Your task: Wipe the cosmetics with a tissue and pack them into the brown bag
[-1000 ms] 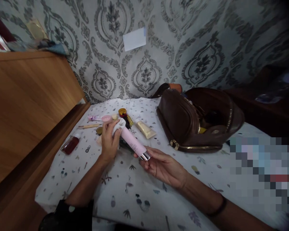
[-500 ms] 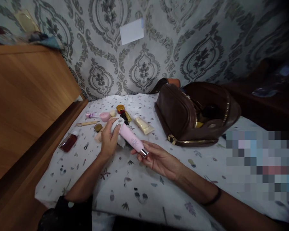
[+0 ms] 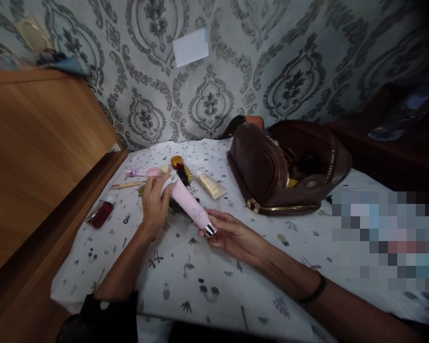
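A pink squeeze tube (image 3: pixel 189 205) with a silver cap is held slantwise above the printed cloth, its cap end towards me. My right hand (image 3: pixel 232 236) has its fingers around the cap end from below. At the tube's far end, my left hand (image 3: pixel 155 200) pinches a white tissue (image 3: pixel 168 183) against it; most of the tissue is hidden by the fingers. A cream-coloured tube (image 3: pixel 210 185) lies just beyond, to the right. Behind my left hand lie a pink round container (image 3: pixel 153 171) and a gold-lidded red jar (image 3: pixel 177 162).
An open brown leather bag (image 3: pixel 259 166) stands on the right. A bottle of red liquid (image 3: pixel 102 213) lies at the left beside thin wooden sticks (image 3: pixel 127 185). A wooden cabinet (image 3: pixel 46 133) borders the left side, and a patterned wall (image 3: pixel 210 105) rises behind.
My left hand has shifted slightly left along with the tissue, and less of the tissue shows below it. The tube has moved a little left; my right hand keeps its hold.
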`<action>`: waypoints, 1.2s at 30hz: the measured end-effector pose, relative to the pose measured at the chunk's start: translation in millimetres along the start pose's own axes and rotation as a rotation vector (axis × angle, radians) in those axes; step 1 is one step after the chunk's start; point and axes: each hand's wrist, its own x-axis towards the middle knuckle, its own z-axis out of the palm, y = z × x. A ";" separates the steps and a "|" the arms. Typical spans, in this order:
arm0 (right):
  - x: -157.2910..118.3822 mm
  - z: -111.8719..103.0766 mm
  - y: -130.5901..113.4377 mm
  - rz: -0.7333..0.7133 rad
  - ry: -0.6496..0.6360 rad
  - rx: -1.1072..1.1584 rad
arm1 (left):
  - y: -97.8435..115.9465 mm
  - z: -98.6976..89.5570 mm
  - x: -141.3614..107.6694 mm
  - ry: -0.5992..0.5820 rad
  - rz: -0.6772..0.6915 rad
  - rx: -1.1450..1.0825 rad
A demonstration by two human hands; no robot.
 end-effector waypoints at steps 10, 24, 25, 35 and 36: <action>5.6 -2.9 -1.8 -0.104 0.071 -0.002 | 37.8 -1.3 -12.1 -0.005 0.381 -0.086; 1.7 2.5 -2.7 -0.062 -0.013 0.025 | 6.2 4.0 -1.1 0.115 -0.238 -0.207; 2.2 2.7 -2.5 -0.068 -0.010 0.035 | 8.8 6.1 -2.3 0.119 -0.287 -0.269; 0.0 1.7 -1.5 -0.079 -0.004 0.036 | 24.2 18.5 -18.4 -0.005 -0.150 -0.339; 0.2 1.6 -1.3 -0.084 0.007 0.034 | 24.3 17.3 -18.0 -0.002 -0.126 -0.329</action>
